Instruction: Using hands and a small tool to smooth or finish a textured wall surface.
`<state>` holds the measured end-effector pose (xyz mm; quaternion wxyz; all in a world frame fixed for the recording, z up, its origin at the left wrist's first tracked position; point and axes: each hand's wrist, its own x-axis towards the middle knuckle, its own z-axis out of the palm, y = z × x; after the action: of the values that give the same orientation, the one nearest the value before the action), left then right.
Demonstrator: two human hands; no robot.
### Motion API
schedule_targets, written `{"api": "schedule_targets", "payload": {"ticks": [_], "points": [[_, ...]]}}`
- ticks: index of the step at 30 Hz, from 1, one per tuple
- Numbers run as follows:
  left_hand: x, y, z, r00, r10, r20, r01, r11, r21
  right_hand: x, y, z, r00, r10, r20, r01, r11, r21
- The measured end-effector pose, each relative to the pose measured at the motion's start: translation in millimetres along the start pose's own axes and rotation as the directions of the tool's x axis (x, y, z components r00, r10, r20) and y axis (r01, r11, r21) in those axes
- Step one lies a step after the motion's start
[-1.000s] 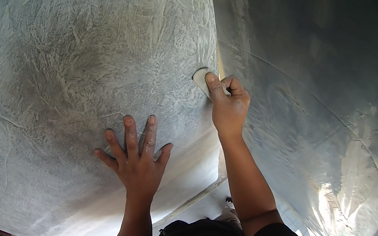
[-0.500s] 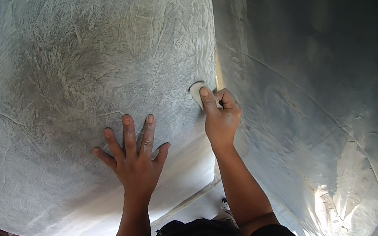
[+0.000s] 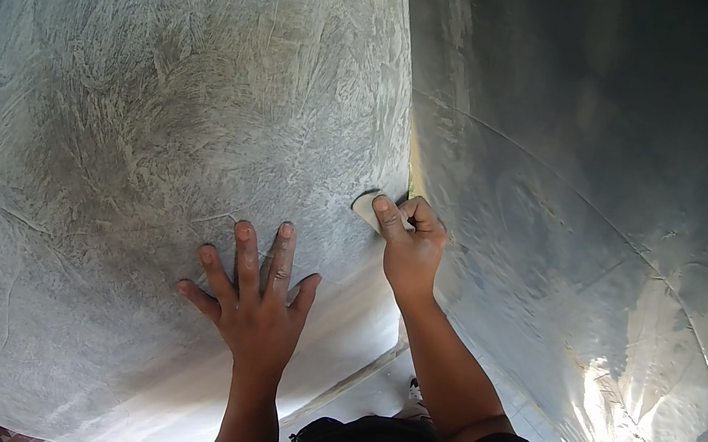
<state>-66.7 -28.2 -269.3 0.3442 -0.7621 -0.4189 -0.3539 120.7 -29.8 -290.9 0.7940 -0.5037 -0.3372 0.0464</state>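
Note:
A large grey, streaked panel (image 3: 131, 144) with a rough, plaster-like surface fills the left and middle of the view. On its nearer part rests my left hand (image 3: 260, 323), palm down, with the fingers spread and nothing in them. At the panel's right edge, my right hand (image 3: 414, 255) pinches a pale flat pad (image 3: 367, 208) between thumb and fingers. The pad has a rounded, dark-rimmed end and lies against the panel's surface. Its other end is hidden in my grip, and I cannot tell its exact kind. Dust coats my fingertips.
A second large, smooth grey surface (image 3: 584, 205) rises on the right, crossed by a thin seam line. A narrow yellowish strip (image 3: 417, 161) shows in the gap between the two. Pale floor (image 3: 368, 383) and part of a shoe appear below, beside my black shirt.
My right hand has moved the pad toward me along the panel's right edge. The left hand stays at almost the same spot, and the whole view has shifted slightly.

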Motion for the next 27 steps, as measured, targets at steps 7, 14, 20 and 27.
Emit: {"api": "schedule_targets", "payload": {"ticks": [7,14,20,27], "points": [[-1.4,-5.1,-1.4,0.999,0.038,-0.024,-0.035,0.996,0.082,21.7,-23.2,5.4,0.998,0.053,-0.018,-0.053,0.998,0.025],[0.5,-0.6,-1.5,1.0,-0.003,-0.006,0.003,1.0,-0.025,36.0,-38.3,2.5,0.988,0.152,-0.005,-0.151,0.985,0.087],[0.1,-1.6,0.0,1.0,-0.002,-0.016,0.002,1.0,-0.017,-0.6,-9.4,4.2,0.994,0.11,0.018,-0.111,0.993,0.039],[-2.1,2.7,-3.2,1.0,-0.008,0.001,0.008,0.998,-0.059,46.4,-33.9,-1.2,0.997,0.035,-0.062,-0.032,0.998,0.05]]}}
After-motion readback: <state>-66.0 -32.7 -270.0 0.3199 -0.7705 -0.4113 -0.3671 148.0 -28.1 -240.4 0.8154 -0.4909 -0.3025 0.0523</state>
